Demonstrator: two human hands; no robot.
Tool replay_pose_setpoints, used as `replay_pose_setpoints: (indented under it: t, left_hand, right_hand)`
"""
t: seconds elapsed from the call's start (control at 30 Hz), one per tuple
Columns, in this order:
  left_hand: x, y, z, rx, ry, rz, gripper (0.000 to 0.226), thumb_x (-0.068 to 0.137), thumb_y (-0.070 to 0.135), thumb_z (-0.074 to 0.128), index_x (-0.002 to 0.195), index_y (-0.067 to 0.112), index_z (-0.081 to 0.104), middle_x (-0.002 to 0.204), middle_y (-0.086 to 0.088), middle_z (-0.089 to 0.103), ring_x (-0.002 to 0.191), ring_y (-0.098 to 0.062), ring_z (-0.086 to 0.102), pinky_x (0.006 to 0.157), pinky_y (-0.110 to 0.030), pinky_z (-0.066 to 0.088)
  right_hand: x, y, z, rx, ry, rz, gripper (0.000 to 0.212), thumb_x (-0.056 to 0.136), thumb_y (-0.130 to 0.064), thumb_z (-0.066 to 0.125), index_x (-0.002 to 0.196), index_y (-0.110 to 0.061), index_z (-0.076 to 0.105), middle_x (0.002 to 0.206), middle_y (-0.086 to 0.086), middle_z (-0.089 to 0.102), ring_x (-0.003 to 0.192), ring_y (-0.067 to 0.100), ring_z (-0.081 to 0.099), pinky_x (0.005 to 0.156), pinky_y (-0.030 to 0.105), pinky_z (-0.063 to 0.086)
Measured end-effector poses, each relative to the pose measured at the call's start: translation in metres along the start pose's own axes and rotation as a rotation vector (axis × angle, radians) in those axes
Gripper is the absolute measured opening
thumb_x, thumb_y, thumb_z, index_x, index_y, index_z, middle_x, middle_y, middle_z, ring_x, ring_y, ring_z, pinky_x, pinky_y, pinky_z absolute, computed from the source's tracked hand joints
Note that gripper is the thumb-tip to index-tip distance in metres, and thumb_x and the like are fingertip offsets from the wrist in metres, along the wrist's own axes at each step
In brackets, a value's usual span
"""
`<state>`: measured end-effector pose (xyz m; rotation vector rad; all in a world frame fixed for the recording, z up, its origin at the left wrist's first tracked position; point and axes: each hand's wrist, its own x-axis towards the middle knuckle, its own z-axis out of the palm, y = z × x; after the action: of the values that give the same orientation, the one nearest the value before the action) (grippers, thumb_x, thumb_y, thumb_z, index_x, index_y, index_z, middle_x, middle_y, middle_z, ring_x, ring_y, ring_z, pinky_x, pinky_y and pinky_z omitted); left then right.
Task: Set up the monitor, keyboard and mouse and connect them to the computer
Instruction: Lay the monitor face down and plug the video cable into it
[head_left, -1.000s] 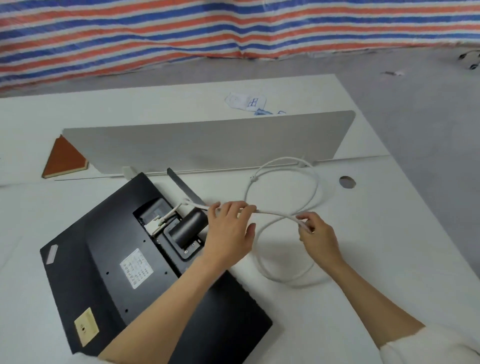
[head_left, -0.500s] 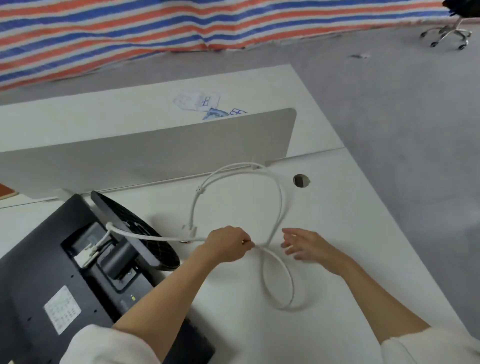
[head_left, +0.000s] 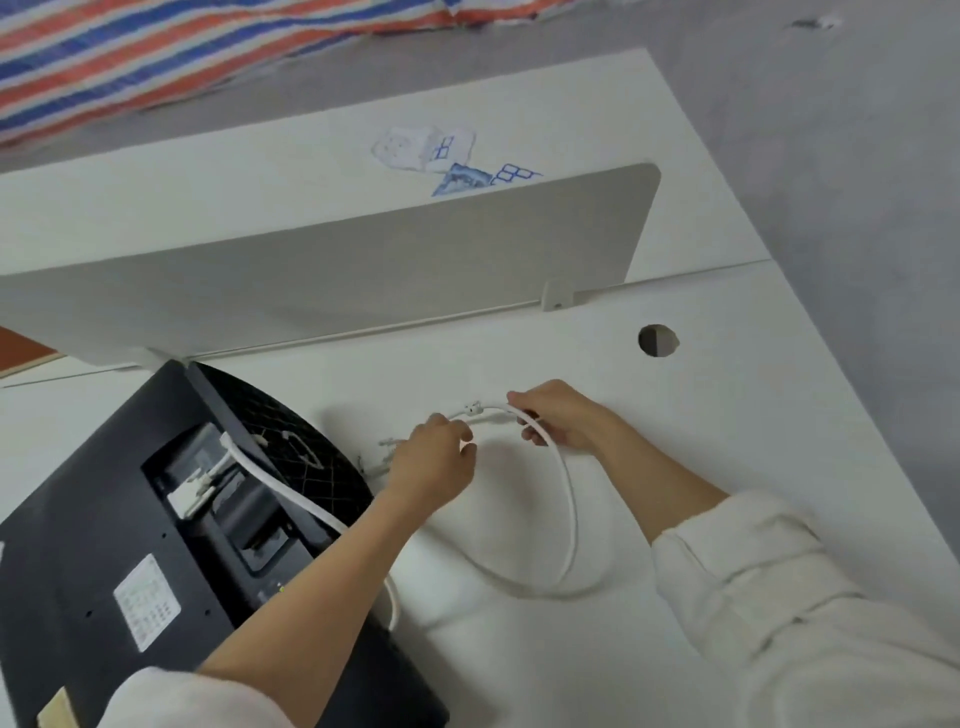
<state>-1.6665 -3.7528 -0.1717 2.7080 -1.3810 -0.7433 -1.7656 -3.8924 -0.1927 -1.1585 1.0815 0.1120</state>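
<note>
A black monitor (head_left: 109, 545) lies face down at the lower left of the white desk (head_left: 727, 467), its round stand base (head_left: 291, 441) tipped up. A white cable (head_left: 570, 499) is plugged into the monitor's back and runs right in a loose loop on the desk. My left hand (head_left: 434, 457) pinches the cable near a small tie on it. My right hand (head_left: 558, 418) grips the cable just to the right, at the top of the loop. The keyboard, mouse and computer are out of view.
A grey divider panel (head_left: 363, 270) stands upright across the desk behind the monitor. A round cable hole (head_left: 657, 340) is in the desk to the right of my hands. Papers with blue print (head_left: 431, 150) lie beyond the panel. Grey floor lies to the right.
My view shifted right. My right hand, open half a second ago, now grips the cable. Both hands moved together at the loop's top, and the loop has drawn smaller.
</note>
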Motion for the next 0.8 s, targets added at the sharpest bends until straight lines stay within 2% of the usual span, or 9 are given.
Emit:
replay_pose_setpoints:
  t: [0.17,0.27,0.33,0.4,0.5,0.57,0.63,0.7,0.8]
  left_hand:
    - [0.013,-0.001,-0.004,0.014,0.046,-0.079,0.041,0.096,0.026,0.043,0.136,0.017,0.04,0.137,-0.006,0.039,0.123,-0.026,0.041,0.099,-0.041,0.036]
    - [0.015,-0.002,0.002,-0.094,-0.016,-0.1,0.042,0.096,0.023,0.041,0.137,0.019,0.038,0.138,-0.005,0.041,0.124,-0.027,0.042,0.099,-0.043,0.036]
    - [0.015,0.002,0.004,-0.077,-0.02,-0.046,0.03,0.098,0.026,0.037,0.125,0.02,0.049,0.122,-0.003,0.055,0.115,-0.026,0.05,0.092,-0.04,0.039]
    - [0.017,0.009,0.004,-0.039,0.043,0.018,0.028,0.1,0.029,0.034,0.116,0.019,0.055,0.11,-0.003,0.061,0.106,-0.026,0.055,0.085,-0.035,0.038]
    - [0.02,0.035,0.0,-0.064,0.102,0.089,0.035,0.099,0.027,0.039,0.133,0.022,0.046,0.132,-0.003,0.05,0.119,-0.024,0.049,0.099,-0.037,0.034]
    - [0.022,0.055,-0.001,-0.09,0.081,0.148,0.044,0.098,0.027,0.042,0.141,0.021,0.036,0.143,-0.004,0.038,0.127,-0.024,0.042,0.104,-0.039,0.031]
    - [0.023,0.072,0.0,-0.124,0.037,0.207,0.045,0.097,0.028,0.043,0.141,0.02,0.036,0.145,-0.005,0.035,0.129,-0.023,0.04,0.105,-0.038,0.033]
    - [0.023,0.086,0.003,-0.17,-0.023,0.273,0.043,0.097,0.029,0.044,0.139,0.019,0.04,0.143,-0.005,0.038,0.128,-0.022,0.041,0.106,-0.037,0.034]
    - [0.018,0.099,0.01,-0.19,-0.15,0.348,0.04,0.097,0.032,0.045,0.135,0.018,0.047,0.136,-0.005,0.047,0.125,-0.02,0.045,0.105,-0.03,0.035]
  right_hand:
    - [-0.026,0.001,0.01,-0.095,-0.147,0.005,0.04,0.095,-0.04,0.048,0.1,-0.003,0.061,0.078,0.006,0.066,0.061,0.018,0.062,0.061,0.024,0.052]
    - [-0.046,-0.002,0.012,0.06,-0.294,0.028,0.022,0.093,-0.022,0.053,0.095,-0.002,0.063,0.068,0.005,0.062,0.06,0.019,0.063,0.063,0.025,0.054]
    - [-0.054,-0.003,0.003,0.147,-0.252,0.037,0.017,0.09,-0.012,0.051,0.089,-0.002,0.065,0.061,0.004,0.055,0.054,0.017,0.057,0.057,0.024,0.05]
    - [-0.061,-0.005,-0.009,0.193,-0.095,0.046,0.02,0.09,-0.009,0.045,0.086,-0.003,0.064,0.055,0.002,0.049,0.044,0.013,0.047,0.047,0.022,0.042]
    - [-0.068,-0.001,-0.038,0.228,0.267,-0.079,0.027,0.096,-0.011,0.035,0.09,-0.004,0.06,0.058,0.001,0.04,0.036,0.009,0.033,0.039,0.019,0.026]
    - [-0.077,0.003,-0.063,0.243,0.536,-0.205,0.03,0.098,-0.015,0.035,0.087,-0.005,0.061,0.06,0.003,0.039,0.042,0.012,0.032,0.043,0.022,0.025]
    - [-0.087,0.008,-0.084,0.197,0.751,-0.317,0.035,0.097,-0.018,0.04,0.064,-0.012,0.048,0.059,0.002,0.034,0.05,0.016,0.029,0.051,0.027,0.024]
    - [-0.098,0.013,-0.099,0.099,0.876,-0.403,0.038,0.096,-0.015,0.04,0.059,-0.015,0.03,0.058,0.001,0.029,0.054,0.016,0.025,0.054,0.028,0.022]
    - [-0.109,0.018,-0.113,-0.015,0.992,-0.439,0.04,0.097,-0.012,0.038,0.058,-0.017,0.029,0.057,-0.002,0.032,0.053,0.013,0.027,0.051,0.025,0.021]
